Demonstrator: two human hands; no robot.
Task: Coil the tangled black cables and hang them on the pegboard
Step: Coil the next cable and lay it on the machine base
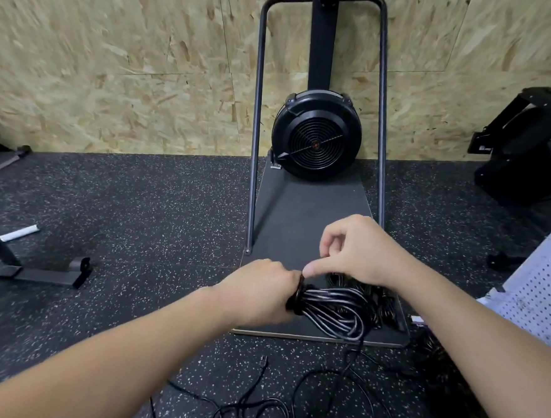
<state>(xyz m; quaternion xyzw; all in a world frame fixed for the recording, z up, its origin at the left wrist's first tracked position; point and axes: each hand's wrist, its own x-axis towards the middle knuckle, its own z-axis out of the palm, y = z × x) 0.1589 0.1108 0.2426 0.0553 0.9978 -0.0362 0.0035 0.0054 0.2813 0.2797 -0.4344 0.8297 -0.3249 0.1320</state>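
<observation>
Coil (332,306) | gripped at its left end by your left hand (261,292), long axis running right | right hand (352,250) pinches wrap just above | pegboard (542,292) lies right.

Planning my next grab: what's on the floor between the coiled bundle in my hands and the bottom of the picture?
Head view: loose black cable and its plug on the speckled floor.

Your coiled cables (336,306) are glossy black with pale highlights. The floor (137,205) is black flecked with white, the wall (115,50) tan chipboard, the fan machine (317,135) black with what may be a red centre, the pegboard (542,292) white, dotted.
</observation>
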